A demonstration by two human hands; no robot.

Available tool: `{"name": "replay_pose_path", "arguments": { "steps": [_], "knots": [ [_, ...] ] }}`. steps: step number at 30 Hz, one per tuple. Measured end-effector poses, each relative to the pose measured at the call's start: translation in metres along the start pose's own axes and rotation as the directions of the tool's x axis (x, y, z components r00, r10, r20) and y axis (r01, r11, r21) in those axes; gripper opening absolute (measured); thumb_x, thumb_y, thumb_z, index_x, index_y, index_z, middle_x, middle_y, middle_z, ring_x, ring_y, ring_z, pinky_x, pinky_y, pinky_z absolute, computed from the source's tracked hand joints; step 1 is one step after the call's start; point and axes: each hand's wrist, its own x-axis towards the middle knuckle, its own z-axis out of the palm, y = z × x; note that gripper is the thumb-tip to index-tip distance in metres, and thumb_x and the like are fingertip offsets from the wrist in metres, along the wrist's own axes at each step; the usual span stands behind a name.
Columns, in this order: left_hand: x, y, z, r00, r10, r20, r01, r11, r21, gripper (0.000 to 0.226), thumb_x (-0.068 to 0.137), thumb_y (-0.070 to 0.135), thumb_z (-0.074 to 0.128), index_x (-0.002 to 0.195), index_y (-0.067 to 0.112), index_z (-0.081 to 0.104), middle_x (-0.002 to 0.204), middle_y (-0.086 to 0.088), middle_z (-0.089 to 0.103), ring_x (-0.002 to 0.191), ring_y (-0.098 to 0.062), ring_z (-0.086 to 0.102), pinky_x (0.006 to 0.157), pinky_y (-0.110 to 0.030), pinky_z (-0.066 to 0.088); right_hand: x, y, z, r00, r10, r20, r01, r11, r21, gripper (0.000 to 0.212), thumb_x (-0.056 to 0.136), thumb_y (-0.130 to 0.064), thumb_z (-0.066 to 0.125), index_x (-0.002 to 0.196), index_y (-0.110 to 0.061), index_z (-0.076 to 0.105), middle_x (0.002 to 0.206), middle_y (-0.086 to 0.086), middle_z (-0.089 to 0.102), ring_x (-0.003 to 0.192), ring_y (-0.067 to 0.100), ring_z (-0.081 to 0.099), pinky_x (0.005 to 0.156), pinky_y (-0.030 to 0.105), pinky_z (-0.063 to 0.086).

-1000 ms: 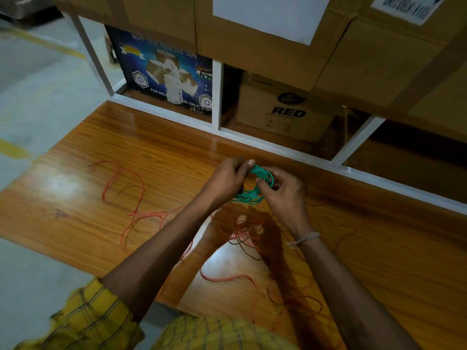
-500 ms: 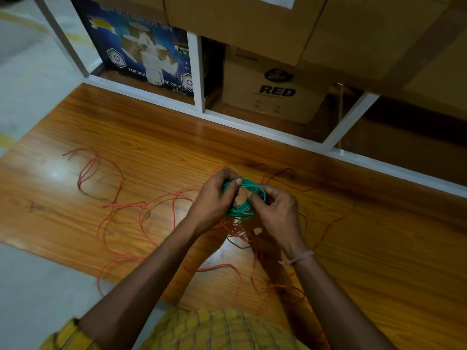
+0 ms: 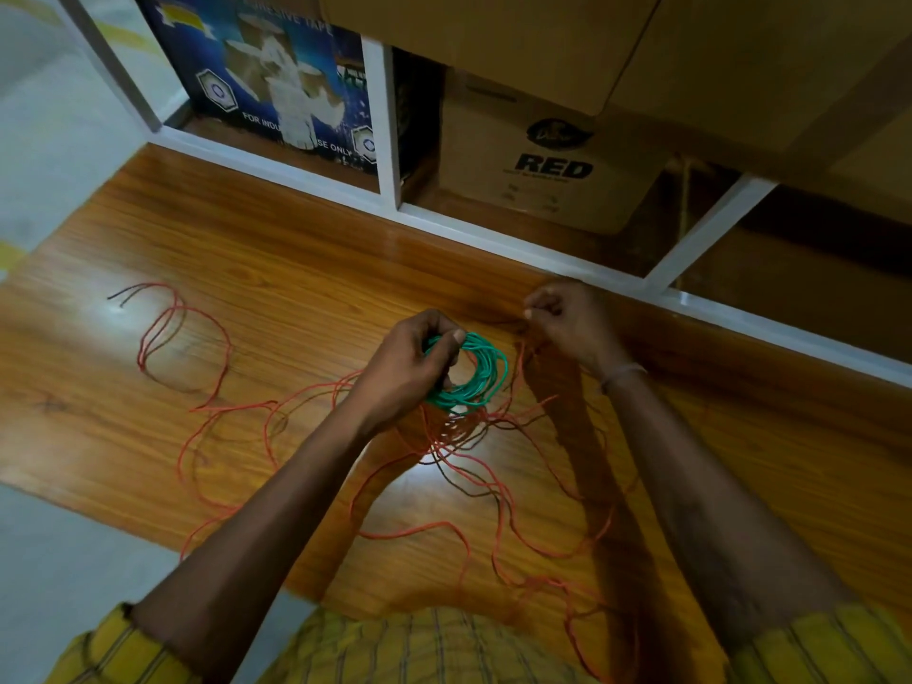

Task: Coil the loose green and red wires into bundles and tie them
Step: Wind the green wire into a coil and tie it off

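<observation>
Sprawling red wire [image 3: 459, 466] under green coil [image 3: 476, 372]; RED carton [image 3: 548, 165] behind.

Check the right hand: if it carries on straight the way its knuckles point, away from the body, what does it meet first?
Most likely the white shelf rail just beyond the right hand. The hand's height above the wooden tabletop is unclear, so it might pass over the rail.

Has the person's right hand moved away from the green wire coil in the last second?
Yes. The right hand has pulled off the green wire coil, going right and toward the white shelf rail.
</observation>
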Motion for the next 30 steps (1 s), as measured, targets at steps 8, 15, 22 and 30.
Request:
{"name": "replay_pose_path", "arguments": {
  "steps": [8,15,22,30],
  "knots": [
    [0.005,-0.003,-0.015,0.999,-0.037,-0.018,0.036,0.998,-0.056,0.018,0.111,0.026,0.056,0.101,0.013,0.063,0.075,0.010,0.062,0.065,-0.013,0.062,0.063,-0.033,0.048,0.045,0.012,0.029,0.988,-0.048,0.147,0.103,0.912,-0.396,0.023,0.095,-0.006,0.071,0.081,-0.024,0.064,0.102,0.002,0.063,0.091,0.020,0.065,0.082,0.036,0.057],
    [0.004,-0.002,-0.021,0.999,-0.036,-0.029,0.033,0.994,-0.104,0.021,0.112,0.024,0.055,0.106,0.005,0.063,0.081,0.001,0.062,0.066,-0.012,0.062,0.067,-0.036,0.049,0.048,0.000,0.034,0.975,0.080,0.210,0.047,0.840,-0.540,0.012,0.102,-0.010,0.060,0.109,-0.012,0.070,0.114,0.013,0.067,0.106,0.030,0.067,0.089,0.039,0.055],
    [0.001,-0.001,-0.021,0.998,-0.042,-0.055,0.033,0.989,-0.142,0.017,0.111,0.023,0.056,0.103,0.011,0.063,0.079,0.002,0.062,0.063,-0.011,0.061,0.063,-0.034,0.046,0.026,-0.015,0.017,0.993,0.045,0.112,-0.058,0.992,0.113,0.006,0.098,-0.018,0.071,0.096,-0.022,0.067,0.101,0.000,0.073,0.099,0.016,0.068,0.083,0.033,0.052],
    [-0.013,0.008,-0.020,0.995,-0.026,-0.094,0.014,0.992,-0.129,0.017,0.112,0.023,0.054,0.104,0.011,0.063,0.080,0.003,0.063,0.063,-0.010,0.061,0.064,-0.034,0.050,-0.040,-0.065,-0.012,0.982,-0.047,0.185,-0.075,0.799,0.597,0.026,0.093,-0.007,0.076,0.116,-0.019,0.074,0.100,0.006,0.079,0.087,0.012,0.069,0.067,0.024,0.049]
  ]
}}
